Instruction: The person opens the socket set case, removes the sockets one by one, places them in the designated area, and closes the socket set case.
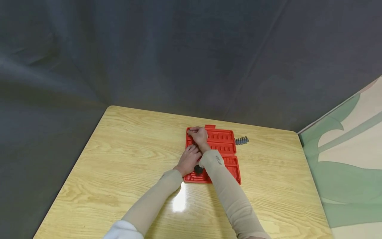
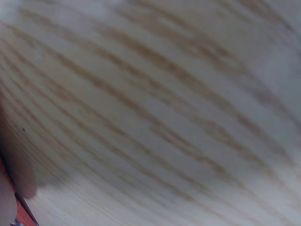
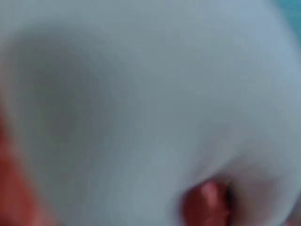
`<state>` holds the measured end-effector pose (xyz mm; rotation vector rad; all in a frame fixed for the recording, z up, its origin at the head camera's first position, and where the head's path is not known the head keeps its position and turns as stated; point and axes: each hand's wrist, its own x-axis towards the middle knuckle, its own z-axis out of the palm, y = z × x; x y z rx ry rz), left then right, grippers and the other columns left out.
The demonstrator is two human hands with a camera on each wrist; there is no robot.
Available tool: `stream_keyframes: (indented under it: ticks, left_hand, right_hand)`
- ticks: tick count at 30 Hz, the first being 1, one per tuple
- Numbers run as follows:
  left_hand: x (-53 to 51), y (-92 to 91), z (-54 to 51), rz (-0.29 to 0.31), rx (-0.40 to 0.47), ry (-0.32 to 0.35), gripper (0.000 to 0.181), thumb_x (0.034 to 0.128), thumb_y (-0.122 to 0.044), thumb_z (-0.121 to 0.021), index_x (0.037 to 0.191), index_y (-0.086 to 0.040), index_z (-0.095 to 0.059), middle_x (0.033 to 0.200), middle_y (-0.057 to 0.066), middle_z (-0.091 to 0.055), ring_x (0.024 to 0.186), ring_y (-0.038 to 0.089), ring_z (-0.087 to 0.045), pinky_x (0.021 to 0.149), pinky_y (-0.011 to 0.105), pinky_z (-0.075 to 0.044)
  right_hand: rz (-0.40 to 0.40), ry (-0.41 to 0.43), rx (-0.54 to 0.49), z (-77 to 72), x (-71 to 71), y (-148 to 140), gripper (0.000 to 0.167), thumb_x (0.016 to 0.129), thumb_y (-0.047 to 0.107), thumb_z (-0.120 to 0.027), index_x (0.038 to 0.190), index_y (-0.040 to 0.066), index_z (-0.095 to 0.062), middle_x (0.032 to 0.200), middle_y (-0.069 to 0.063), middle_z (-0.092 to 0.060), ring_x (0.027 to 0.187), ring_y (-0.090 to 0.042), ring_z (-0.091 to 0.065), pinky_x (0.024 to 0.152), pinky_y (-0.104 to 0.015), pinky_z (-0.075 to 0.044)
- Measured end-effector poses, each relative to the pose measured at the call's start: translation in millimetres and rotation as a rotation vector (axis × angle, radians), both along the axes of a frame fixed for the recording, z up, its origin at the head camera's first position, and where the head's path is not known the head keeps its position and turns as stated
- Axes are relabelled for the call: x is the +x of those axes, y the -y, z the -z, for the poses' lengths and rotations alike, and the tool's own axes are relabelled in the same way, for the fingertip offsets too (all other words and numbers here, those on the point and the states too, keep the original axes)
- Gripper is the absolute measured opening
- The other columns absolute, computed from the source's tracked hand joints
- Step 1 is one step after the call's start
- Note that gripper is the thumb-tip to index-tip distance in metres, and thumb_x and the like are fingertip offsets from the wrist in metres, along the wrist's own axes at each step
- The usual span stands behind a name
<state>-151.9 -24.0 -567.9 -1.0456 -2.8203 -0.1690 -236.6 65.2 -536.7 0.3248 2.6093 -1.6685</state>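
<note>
An open red plastic case (image 1: 221, 146) with moulded slots lies on the wooden table. Over the upper left corner of its far half is my right hand (image 1: 199, 135), fingers bent down toward the slots. Anything between those fingertips is too small to make out. My left hand (image 1: 188, 161) lies lower, across the case's left side by the fold, partly covered by the right wrist. A dark round thing (image 1: 198, 169) shows between my forearms in the near half. In the left wrist view, a fingertip (image 2: 27, 186) is beside the case's red edge (image 2: 26, 213).
A row of several dark grey bits or sockets (image 1: 242, 140) sits on the table just right of the case. The wooden table (image 1: 134, 142) extends to both sides. A dark curtain (image 1: 179, 59) hangs behind it. Sleeve fabric (image 3: 141, 117) fills most of the right wrist view.
</note>
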Motion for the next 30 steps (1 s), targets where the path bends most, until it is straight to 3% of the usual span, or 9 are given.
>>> stream_keyframes:
  ticks: [5,7,15,19,24,30]
  left_hand:
    - [2.7,5.5,1.2,0.016,0.041,0.037,0.046,0.0773,-0.026,-0.077,0.121,-0.016,-0.064,0.133,0.006,-0.055,0.128,0.024,-0.044,0.111,0.038,-0.028]
    - [2.9,6.6,1.6,0.009,0.046,0.051,0.051,0.0780,-0.021,-0.076,0.126,-0.016,-0.062,0.138,0.006,-0.052,0.130,0.024,-0.043,0.111,0.038,-0.028]
    - [-2.0,2.1,4.9,0.015,0.075,-0.021,0.034,0.0958,-0.029,-0.059,0.128,-0.019,-0.062,0.138,0.003,-0.052,0.129,0.021,-0.043,0.110,0.037,-0.030]
    - [-1.6,-1.1,6.7,0.046,0.095,-0.008,0.037,0.0996,-0.032,-0.052,0.134,-0.021,-0.058,0.142,0.003,-0.049,0.131,0.022,-0.041,0.112,0.038,-0.027]
    - [-5.1,-0.7,5.2,0.037,0.093,0.032,0.042,0.0999,-0.032,-0.049,0.141,-0.024,-0.052,0.148,0.002,-0.043,0.135,0.020,-0.037,0.115,0.036,-0.022]
    - [-7.9,11.4,0.5,0.034,0.130,0.085,0.043,0.1007,-0.031,-0.047,0.142,-0.022,-0.051,0.150,0.005,-0.039,0.137,0.022,-0.035,0.115,0.039,-0.022]
  right_hand:
    - [0.009,0.065,-0.266,-6.2,-2.6,-2,0.014,0.087,0.007,-0.069,0.094,-0.005,-0.072,0.078,-0.006,-0.070,0.068,-0.011,-0.055,0.063,-0.019,-0.042]
    - [0.005,0.083,-0.326,-6.6,-3.4,-2,0.015,0.088,0.004,-0.067,0.098,-0.006,-0.070,0.079,-0.009,-0.070,0.066,-0.011,-0.058,0.059,-0.019,-0.045]
    - [0.007,0.109,-0.292,-12.4,-3.2,-10,0.018,0.092,0.007,-0.064,0.105,-0.005,-0.067,0.086,-0.012,-0.068,0.066,-0.013,-0.059,0.058,-0.020,-0.048]
    - [0.029,0.116,-0.313,-14.8,0.1,-25,0.020,0.092,0.006,-0.064,0.107,-0.007,-0.067,0.088,-0.017,-0.068,0.071,-0.020,-0.063,0.065,-0.026,-0.054]
    - [0.029,0.084,-0.362,-18.5,6.4,-55,0.024,0.093,0.004,-0.062,0.112,-0.010,-0.065,0.096,-0.026,-0.067,0.083,-0.033,-0.066,0.078,-0.038,-0.057]
    - [0.067,0.065,-0.293,-19.9,12.4,-98,0.027,0.095,0.009,-0.060,0.116,-0.008,-0.064,0.100,-0.025,-0.066,0.086,-0.030,-0.065,0.080,-0.037,-0.056]
